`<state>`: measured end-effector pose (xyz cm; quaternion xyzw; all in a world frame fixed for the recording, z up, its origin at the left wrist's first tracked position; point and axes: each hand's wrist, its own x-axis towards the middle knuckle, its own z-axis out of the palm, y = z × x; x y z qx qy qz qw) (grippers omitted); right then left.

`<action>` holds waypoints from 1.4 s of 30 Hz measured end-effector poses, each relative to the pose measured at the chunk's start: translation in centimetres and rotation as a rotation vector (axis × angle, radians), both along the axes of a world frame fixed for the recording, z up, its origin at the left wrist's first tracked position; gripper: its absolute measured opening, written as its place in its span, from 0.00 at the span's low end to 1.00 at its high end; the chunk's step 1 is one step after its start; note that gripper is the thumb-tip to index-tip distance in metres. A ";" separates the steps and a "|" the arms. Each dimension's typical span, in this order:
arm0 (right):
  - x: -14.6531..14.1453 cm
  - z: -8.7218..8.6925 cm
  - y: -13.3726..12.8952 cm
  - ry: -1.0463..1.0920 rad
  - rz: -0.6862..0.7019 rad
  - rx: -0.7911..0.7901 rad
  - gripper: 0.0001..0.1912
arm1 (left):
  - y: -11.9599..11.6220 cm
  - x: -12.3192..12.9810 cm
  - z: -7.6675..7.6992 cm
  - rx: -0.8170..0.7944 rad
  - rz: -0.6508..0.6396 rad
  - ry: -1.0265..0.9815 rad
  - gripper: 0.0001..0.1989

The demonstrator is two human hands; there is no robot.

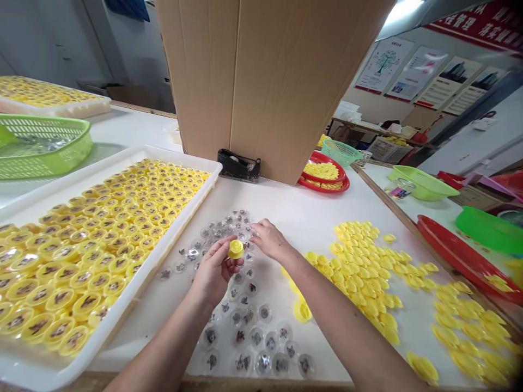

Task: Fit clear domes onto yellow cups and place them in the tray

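My left hand (214,269) is closed on a small round yellow plastic cup (236,249), held by its side between thumb and fingers with its face tilted up. To its right, my right hand (267,238) reaches over the loose clear round covers (263,313), its thumb and forefinger apart at the pile's edge. Whether the fingertips touch a cover is too small to tell. The covers carry small dark animal-like pictures and lie scattered beneath and in front of both hands. Loose yellow cups (363,272) are heaped on the right, partly behind my right forearm.
On the left, a white tray (180,294) holds rows of yellow cups with pictures on top. A green basket (81,142) stands behind it. A tape dispenser (239,166) sits before a tall cardboard box (261,81). Red plates (345,185) with yellow pieces stand at back right.
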<state>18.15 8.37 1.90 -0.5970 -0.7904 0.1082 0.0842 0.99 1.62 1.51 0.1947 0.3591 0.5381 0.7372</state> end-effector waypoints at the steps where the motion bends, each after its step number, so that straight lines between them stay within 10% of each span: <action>1: -0.3 -0.3 0.4 0.005 0.005 -0.009 0.16 | 0.0 0.0 0.0 -0.003 -0.008 0.003 0.13; 18: 2.0 -0.7 -4.9 0.432 -0.046 -0.066 0.09 | -0.9 1.0 -0.2 -0.010 -0.178 -0.125 0.12; 29: 1.1 2.7 -8.5 1.275 -0.177 -0.340 0.10 | -1.6 1.4 -0.7 0.074 -0.272 -0.124 0.13; 42: 0.2 3.7 -9.6 0.785 -0.179 -0.148 0.07 | -2.2 1.9 -0.6 0.120 -0.300 -0.066 0.15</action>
